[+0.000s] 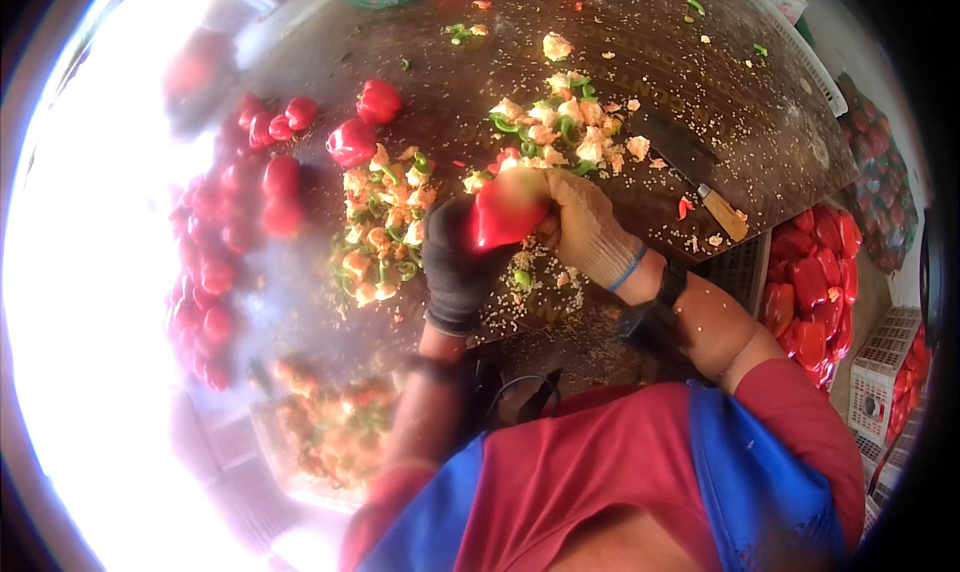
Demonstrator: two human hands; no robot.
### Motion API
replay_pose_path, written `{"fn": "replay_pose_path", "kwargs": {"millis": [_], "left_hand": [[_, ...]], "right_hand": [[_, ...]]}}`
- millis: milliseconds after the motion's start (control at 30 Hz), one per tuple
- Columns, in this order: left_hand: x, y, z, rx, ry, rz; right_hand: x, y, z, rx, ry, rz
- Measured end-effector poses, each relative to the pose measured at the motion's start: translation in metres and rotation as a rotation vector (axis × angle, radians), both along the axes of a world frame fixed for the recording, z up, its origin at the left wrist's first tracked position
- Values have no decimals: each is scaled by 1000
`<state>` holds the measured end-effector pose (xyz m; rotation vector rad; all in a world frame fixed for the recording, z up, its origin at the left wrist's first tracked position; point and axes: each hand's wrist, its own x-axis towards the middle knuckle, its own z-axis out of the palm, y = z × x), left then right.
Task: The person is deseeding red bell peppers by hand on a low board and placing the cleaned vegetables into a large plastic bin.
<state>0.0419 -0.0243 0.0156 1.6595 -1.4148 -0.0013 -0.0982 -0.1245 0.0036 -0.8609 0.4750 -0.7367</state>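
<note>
My left hand (457, 268), in a dark glove, holds a red bell pepper (504, 210) from its left side. My right hand (589, 223), in a pale knitted glove with a blue cuff edge, grips the same pepper from the right; its fingertips are partly hidden. Beyond my hands lies a heap of pepper cores (574, 126) with green stems. Another heap of cores (386, 223) sits beside my left hand. Two whole red peppers (365, 122) rest just past that heap. To the right, a broad-bladed knife (721, 212) with a wooden handle lies on the dark tabletop (787, 144).
Many red peppers (214, 264) spread over the table's glaring left side. A container of cores (330, 437) stands at lower left. Right of the table are a crate of red peppers (814, 287), a filled mesh bag (877, 174) and a white plastic crate (877, 377). Seeds litter the tabletop.
</note>
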Motion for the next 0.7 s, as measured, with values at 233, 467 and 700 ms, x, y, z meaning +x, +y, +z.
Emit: {"fn": "replay_pose_path", "kwargs": {"millis": [233, 467, 700], "left_hand": [[22, 12, -9, 68, 228, 41], [19, 6, -13, -59, 1406, -469], [4, -1, -14, 97, 1263, -304]], "right_hand": [[-2, -30, 2, 34, 55, -114], [-8, -32, -2, -311, -13, 229], [-2, 4, -4, -534, 128, 44]]}}
